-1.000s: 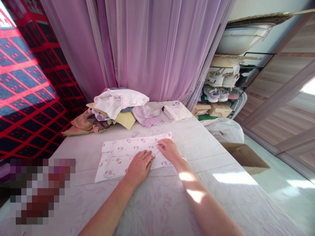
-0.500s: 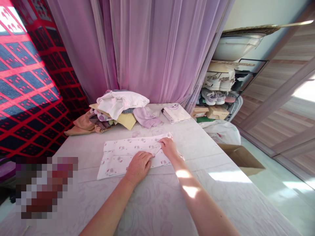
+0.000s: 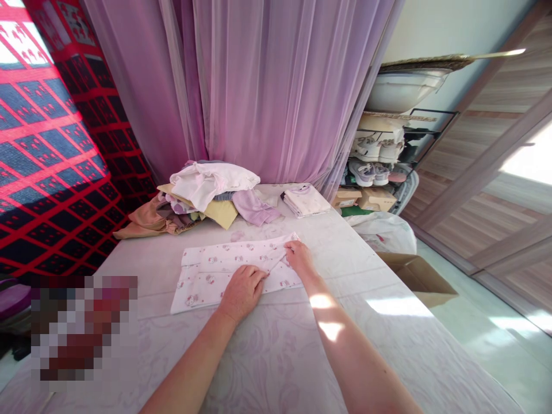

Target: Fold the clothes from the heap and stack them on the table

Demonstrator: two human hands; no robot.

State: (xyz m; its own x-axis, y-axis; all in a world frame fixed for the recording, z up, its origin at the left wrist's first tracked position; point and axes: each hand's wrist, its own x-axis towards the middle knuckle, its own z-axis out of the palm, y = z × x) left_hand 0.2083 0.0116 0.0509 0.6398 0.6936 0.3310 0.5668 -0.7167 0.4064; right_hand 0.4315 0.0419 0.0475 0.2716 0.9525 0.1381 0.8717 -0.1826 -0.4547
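Note:
A small white garment with a pink cartoon print (image 3: 215, 267) lies flat on the table (image 3: 280, 356), folded into a long strip. My left hand (image 3: 242, 290) rests palm down on its near edge, fingers stretched out. My right hand (image 3: 299, 259) is at the garment's right end, fingers curled and pinching a fold of the fabric there.
A heap of unfolded clothes (image 3: 202, 195) sits at the back left of the table, with a folded white stack (image 3: 307, 199) at the back right. A purple curtain (image 3: 267, 86) hangs behind. A shoe rack (image 3: 379, 155) and a cardboard box (image 3: 416, 276) stand to the right.
Both hands stay on the garment. My right hand has shifted slightly toward the far right corner; the camera has tilted a little.

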